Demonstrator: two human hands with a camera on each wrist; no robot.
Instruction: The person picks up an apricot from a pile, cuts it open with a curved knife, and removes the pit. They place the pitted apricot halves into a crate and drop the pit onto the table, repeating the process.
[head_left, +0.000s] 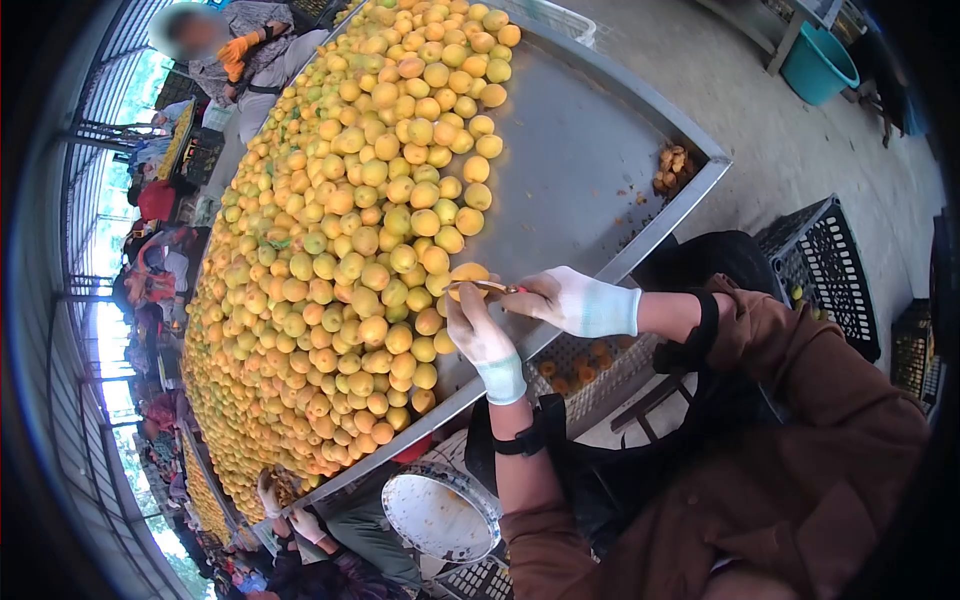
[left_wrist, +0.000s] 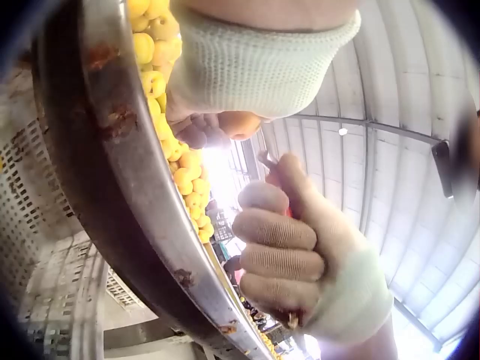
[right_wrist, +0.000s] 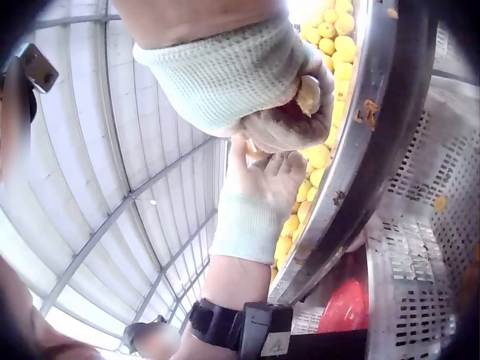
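Note:
My gloved left hand holds an apricot between thumb and fingers at the edge of the heap. The same apricot shows orange past the glove cuff in the left wrist view. My gloved right hand grips a small pitting knife with a red handle and a curved metal blade. The blade lies right at the apricot in the head view. In the left wrist view, the right hand's fingers curl round the handle, and the metal tip sticks out past the thumb.
A large heap of apricots covers much of the metal table. Brown pits lie in its corner. Below the edge are a white crate with apricot pieces and a white bucket. A black crate stands right; other people sit around.

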